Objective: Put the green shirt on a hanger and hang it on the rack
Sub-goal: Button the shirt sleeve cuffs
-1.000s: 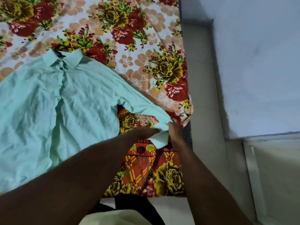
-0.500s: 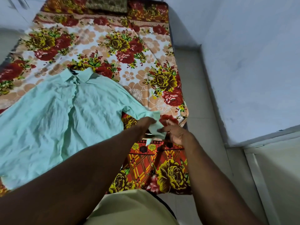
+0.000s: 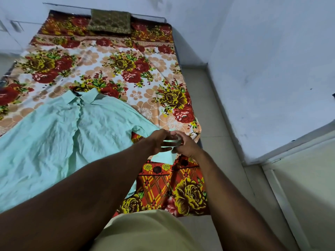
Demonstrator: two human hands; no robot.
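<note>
The green shirt (image 3: 59, 134) lies flat on the bed (image 3: 154, 95), front up, with its collar pointing to the far end. Both hands meet at the end of one sleeve, near the bed's side edge.

What could go wrong: no hanger and no rack can be seen here, so the person may have to go and look for them. The shirt is soft and floppy. If it is pulled up by the sleeve alone, it could bunch up or slide off the bed onto the floor (image 3: 217, 134).

The left hand (image 3: 159, 140) has its fingers curled and pinching the sleeve cloth. The right hand (image 3: 183, 144) also has its fingers bent closed on that same cuff.
</note>
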